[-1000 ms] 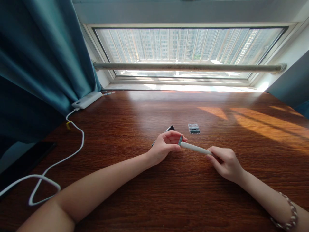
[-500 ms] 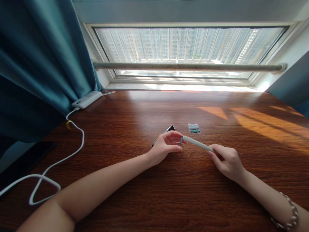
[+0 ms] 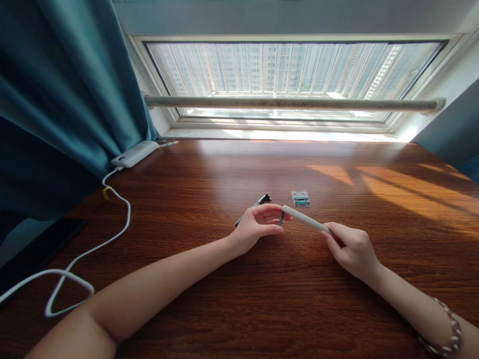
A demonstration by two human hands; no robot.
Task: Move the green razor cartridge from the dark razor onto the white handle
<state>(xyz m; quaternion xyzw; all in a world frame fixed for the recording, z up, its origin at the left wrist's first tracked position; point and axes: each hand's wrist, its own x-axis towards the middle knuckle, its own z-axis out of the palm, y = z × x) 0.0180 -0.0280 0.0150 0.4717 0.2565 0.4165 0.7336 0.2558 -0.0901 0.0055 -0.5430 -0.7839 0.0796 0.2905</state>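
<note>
My left hand [image 3: 255,228] pinches a thin dark grey piece [image 3: 281,218], which looks like a razor cartridge, upright between thumb and fingers. Held by its near end in my right hand [image 3: 354,249] is a slim white rod [image 3: 305,218] with a rounded tip. That tip is at the top of the dark piece, close to my left fingertips; whether they touch I cannot tell. Behind my left hand lies a black and silver handle [image 3: 265,198] with a forked end, partly hidden. A small clear case [image 3: 301,198] with green-striped pieces inside lies beyond the rod.
On the wooden table [image 3: 239,309], a white power-bank-like block [image 3: 136,153] stands at the back left by the curtain [image 3: 75,75]. Its white cable [image 3: 129,214] loops down the left side. A dark flat device [image 3: 45,259] lies at the left edge. A window [image 3: 292,75] is behind.
The white rod's tip has risen slightly and moved a little left, over the top of the dark piece. My left hand has stayed nearly still.
</note>
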